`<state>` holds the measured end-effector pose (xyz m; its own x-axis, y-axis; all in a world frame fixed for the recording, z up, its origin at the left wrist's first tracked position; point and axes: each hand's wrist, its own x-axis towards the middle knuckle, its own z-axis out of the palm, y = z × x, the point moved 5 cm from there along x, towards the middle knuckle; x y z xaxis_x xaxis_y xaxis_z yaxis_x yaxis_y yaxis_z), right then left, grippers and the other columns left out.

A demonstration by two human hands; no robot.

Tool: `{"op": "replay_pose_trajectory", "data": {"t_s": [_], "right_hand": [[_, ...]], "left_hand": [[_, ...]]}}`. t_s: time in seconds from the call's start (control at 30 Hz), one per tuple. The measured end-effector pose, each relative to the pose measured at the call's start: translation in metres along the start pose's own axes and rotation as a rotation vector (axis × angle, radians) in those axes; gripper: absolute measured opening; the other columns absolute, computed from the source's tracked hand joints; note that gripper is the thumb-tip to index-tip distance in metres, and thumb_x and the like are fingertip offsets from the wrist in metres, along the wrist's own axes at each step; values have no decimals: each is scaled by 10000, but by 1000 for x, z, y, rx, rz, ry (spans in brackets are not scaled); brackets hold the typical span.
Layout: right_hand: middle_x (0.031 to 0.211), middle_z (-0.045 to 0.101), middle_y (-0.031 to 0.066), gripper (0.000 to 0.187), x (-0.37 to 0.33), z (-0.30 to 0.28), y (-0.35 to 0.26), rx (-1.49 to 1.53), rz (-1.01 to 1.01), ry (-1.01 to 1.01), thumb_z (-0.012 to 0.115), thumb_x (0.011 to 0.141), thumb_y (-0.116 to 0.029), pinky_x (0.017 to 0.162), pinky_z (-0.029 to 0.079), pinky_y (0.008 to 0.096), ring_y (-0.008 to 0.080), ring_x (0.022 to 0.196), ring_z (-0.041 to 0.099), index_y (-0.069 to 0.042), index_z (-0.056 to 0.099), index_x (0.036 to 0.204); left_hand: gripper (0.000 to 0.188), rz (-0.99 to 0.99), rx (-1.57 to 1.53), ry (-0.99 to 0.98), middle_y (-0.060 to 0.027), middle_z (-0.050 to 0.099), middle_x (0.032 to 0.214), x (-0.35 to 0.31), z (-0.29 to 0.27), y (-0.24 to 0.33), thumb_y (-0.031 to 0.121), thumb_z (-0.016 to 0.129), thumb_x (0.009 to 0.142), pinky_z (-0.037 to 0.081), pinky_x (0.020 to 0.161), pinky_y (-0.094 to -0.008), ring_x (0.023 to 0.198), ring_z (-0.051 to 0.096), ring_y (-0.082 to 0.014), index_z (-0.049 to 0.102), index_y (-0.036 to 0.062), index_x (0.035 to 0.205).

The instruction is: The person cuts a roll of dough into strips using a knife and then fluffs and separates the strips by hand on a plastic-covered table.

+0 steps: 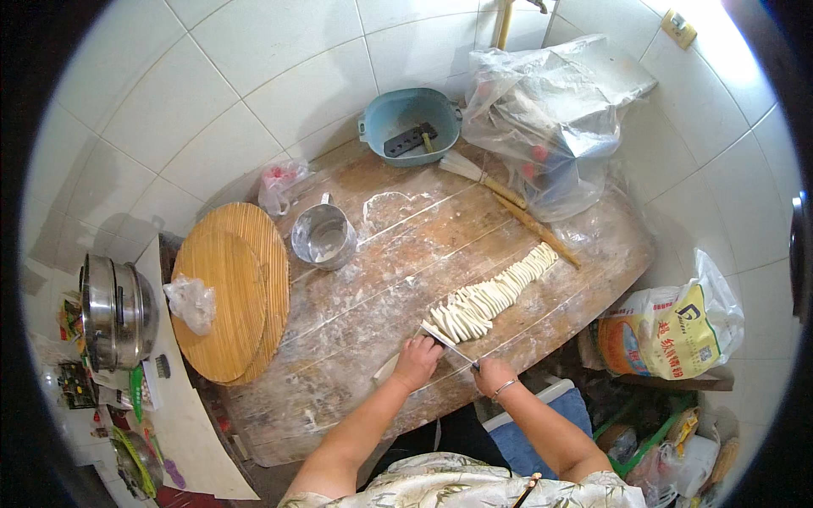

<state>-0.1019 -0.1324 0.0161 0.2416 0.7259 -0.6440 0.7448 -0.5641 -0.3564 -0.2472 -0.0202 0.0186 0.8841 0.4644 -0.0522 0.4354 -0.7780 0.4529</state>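
Note:
On the floured wooden board (339, 309), a long row of cut noodle strips (478, 306) runs up to the right from my hands. My right hand (494, 378), with a bracelet at its wrist, is closed around the handle of a knife (450, 345). Its blade lies between my two hands, at the near end of the strips. My left hand (417, 363) presses with bent fingers on the uncut folded dough (386, 368), close beside the blade. The palm hides most of that dough.
A rolling pin (542, 231) and a brush (461, 168) lie beyond the noodles. Behind stand a blue basin (394, 102) and a plastic-covered pile (550, 127). A metal cup (324, 240) and round wooden boards (222, 305) are left; a flour sack (665, 330) is right.

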Motion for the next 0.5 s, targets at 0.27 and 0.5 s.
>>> {"op": "replay_pose_trajectory", "data": {"t_s": [0.27, 0.5], "right_hand": [[901, 652, 240, 292, 66, 33, -4, 117, -33, 22, 610, 829, -275, 771, 493, 485, 419, 880, 613, -8, 675, 927], [896, 649, 251, 301, 21, -7, -7, 155, 69, 34, 592, 862, -288, 748, 504, 490, 407, 836, 624, -1, 648, 934]], "left_hand": [[322, 7, -6, 30, -79, 534, 1139, -8, 6, -2, 141, 630, 789, 389, 915, -435, 1097, 495, -285, 588, 130, 1108], [338, -4, -36, 18, -75, 538, 1145, -13, 6, -10, 125, 622, 769, 371, 944, -441, 1127, 487, -270, 599, 132, 1106]]}}
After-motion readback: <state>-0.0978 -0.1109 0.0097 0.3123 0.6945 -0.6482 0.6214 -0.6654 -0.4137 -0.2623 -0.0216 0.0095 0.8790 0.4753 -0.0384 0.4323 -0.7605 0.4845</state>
